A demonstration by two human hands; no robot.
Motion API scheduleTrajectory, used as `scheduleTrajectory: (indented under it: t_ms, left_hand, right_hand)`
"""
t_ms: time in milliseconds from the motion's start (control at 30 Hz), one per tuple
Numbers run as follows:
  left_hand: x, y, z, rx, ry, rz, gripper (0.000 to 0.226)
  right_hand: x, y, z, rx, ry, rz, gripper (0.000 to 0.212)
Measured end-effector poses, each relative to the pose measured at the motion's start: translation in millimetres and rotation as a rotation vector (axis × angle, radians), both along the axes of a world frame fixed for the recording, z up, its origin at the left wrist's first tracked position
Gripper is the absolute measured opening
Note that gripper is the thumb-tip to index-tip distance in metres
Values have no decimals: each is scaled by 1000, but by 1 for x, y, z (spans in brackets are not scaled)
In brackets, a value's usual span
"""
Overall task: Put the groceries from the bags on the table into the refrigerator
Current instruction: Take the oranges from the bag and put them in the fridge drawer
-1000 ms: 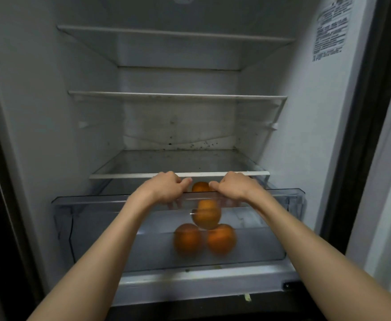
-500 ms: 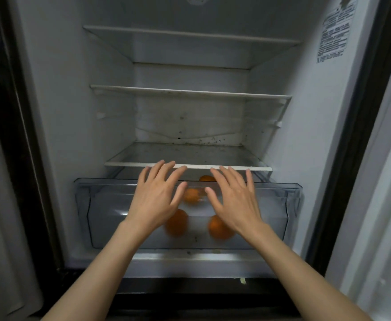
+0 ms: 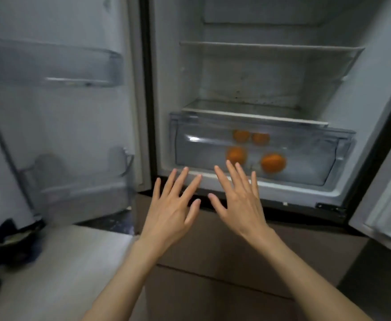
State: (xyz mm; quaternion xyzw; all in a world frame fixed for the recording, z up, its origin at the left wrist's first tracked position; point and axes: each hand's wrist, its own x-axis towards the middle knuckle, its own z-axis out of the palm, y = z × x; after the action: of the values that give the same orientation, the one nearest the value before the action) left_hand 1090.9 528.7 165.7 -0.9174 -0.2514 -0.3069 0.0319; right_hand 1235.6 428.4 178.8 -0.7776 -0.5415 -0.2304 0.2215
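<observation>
Head view, left hand (image 3: 171,212) and right hand (image 3: 241,205) both spread flat and holding nothing, hovering apart before the refrigerator's (image 3: 166,66) lower front edge, beyond them the clear crisper drawer (image 3: 310,156) pushed in with four oranges (image 3: 273,162) inside, above it two bare shelves (image 3: 271,46), left door (image 3: 55,100) swung wide.

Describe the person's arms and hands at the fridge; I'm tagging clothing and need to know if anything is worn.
Nothing worn shows. The left hand and right hand are bare: no gloves, rings or watch visible. Both forearms are uncovered to the frame's lower edge, no sleeve or bracelet in sight. Fingernails look short and unpainted, though the picture is slightly blurred.
</observation>
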Motion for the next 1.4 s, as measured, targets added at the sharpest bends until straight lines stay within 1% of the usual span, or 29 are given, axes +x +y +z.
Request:
scheduleTrajectory:
  t_ms: [133,200,267,333,467,600,700,800,900,1000,1200,1333,1400]
  left_hand:
    - [-85,-39,-58,-131,15,114,55]
    - [-127,-59,-82,-189,88,197,56]
    - [-173,-74,-98,-268,130,286,56]
    - [-222,-81,-102,-326,133,390,60]
    - [-314,-84,-105,-367,85,617,61]
    - [-389,-84,-106,-443,34,812,65]
    - [-439,-74,-104,-441,18,937,67]
    - [-487,-55,-96,-421,0,1069,64]
    - [-528,-36,-85,-437,-17,1188,57]
    - [-555,-20,-75,-453,-28,1270,58]
    - [-612,5,-78,-466,-56,1381,58]
    - [-652,31,-94,-522,-79,1403,58]
    - [-675,50,-103,-551,-86,1402,58]
  right_hand:
    - [-68,-28,-42,-122,49,69,69]
    - [-105,-40,-62,-214,80,152,71]
    - [-142,-43,-76,-300,117,224,67]
    - [-181,-37,-82,-340,130,311,67]
    - [-263,-9,-87,-346,103,520,79]
    - [-340,29,-92,-365,99,712,77]
    - [-394,68,-92,-374,99,820,77]
    - [-444,112,-90,-406,80,909,67]
    - [-489,152,-89,-379,79,1005,66]
    - [-526,186,-89,-370,40,1082,66]
    - [-592,242,-84,-357,38,1197,65]
    - [-633,278,-93,-394,40,1221,65]
    - [-654,298,-101,-409,75,1245,64]
